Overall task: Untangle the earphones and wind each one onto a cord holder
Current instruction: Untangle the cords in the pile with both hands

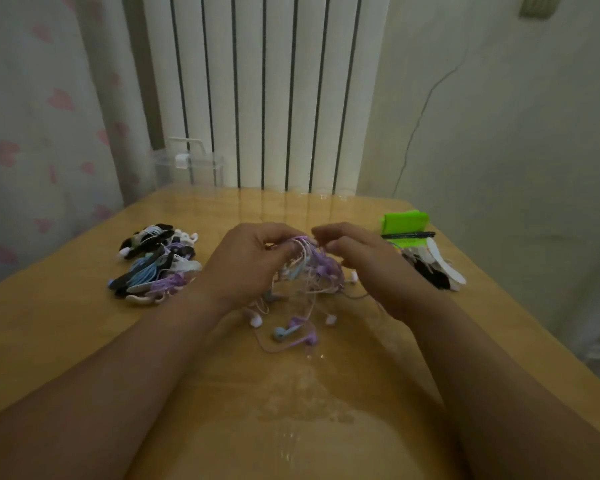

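Frame centre: the left hand (253, 259) grips the tangled earphones (314, 271) by their top loops above the bench (84, 341); the right hand (359, 258) apparently pinches one cord. Wound earphones (156, 263) lie centre-left.

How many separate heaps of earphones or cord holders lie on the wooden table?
3: wound earphones on black and white holders, left; the purple, blue and pink cord tangle, centre, held by left hand and right hand; bare black and white holders, right, partly hidden.
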